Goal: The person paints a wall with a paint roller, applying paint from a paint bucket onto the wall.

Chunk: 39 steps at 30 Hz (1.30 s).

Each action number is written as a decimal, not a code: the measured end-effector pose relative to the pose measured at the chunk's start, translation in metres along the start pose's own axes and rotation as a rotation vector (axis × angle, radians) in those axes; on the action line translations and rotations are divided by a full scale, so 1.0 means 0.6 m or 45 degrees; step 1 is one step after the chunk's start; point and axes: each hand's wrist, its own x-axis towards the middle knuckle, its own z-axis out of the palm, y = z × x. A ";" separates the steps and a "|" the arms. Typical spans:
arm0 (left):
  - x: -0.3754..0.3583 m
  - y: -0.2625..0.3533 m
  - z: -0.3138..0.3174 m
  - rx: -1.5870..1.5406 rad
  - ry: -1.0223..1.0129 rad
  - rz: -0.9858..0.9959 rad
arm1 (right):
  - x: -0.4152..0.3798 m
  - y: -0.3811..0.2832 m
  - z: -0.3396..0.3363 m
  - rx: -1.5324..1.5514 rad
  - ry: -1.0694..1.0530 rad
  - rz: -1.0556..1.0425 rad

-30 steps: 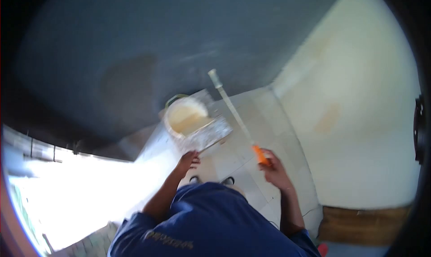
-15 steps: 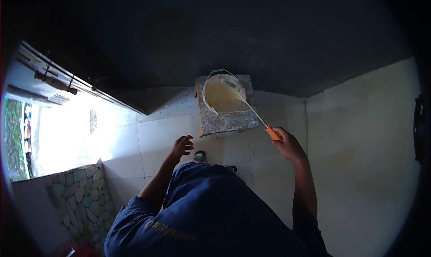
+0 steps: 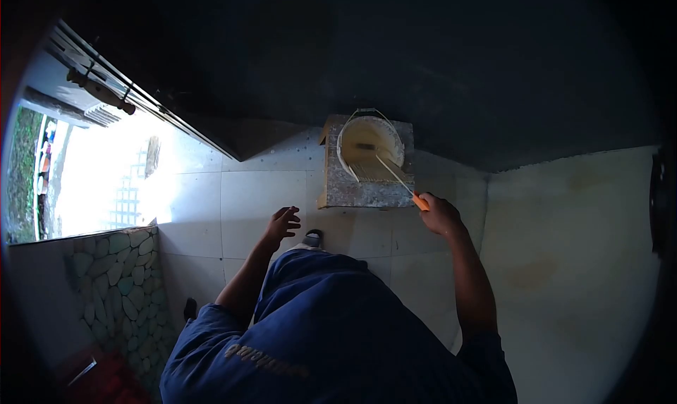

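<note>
My right hand [image 3: 441, 215] is wrapped round the orange handle of a paint roller [image 3: 422, 202]. The roller's metal rod reaches up and left into a white bucket [image 3: 340, 150] of cream-coloured liquid, where its head is mostly hidden. A ridged grid leans at the bucket's near side. The bucket, its wire handle raised, stands on a paint-spattered wooden stool [image 3: 338, 192]. My left hand [image 3: 283, 224] hangs in the air to the lower left of the stool, fingers apart, holding nothing.
Behind the stool rises a dark wall [image 3: 451, 72]; a pale wall [image 3: 564, 249] stands at the right. On the left are a bright doorway, a door with a handle [image 3: 102, 92] and a stone-patterned panel [image 3: 127, 284]. A sandalled foot [image 3: 313, 239] is on the tiled floor [image 3: 264, 192].
The roller head has sunk lower in the bucket, with my right hand slightly higher and further left in view. The view has shifted, and a second shoe shows at the lower left.
</note>
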 end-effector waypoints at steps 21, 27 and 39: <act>0.025 0.007 0.003 -0.008 0.006 -0.015 | 0.029 0.008 0.000 0.000 -0.002 0.002; 0.035 0.010 0.009 0.024 0.002 -0.021 | 0.003 0.032 -0.026 0.148 0.002 -0.008; 0.045 0.021 0.021 0.042 -0.076 -0.004 | -0.071 0.120 0.001 1.750 -0.415 0.249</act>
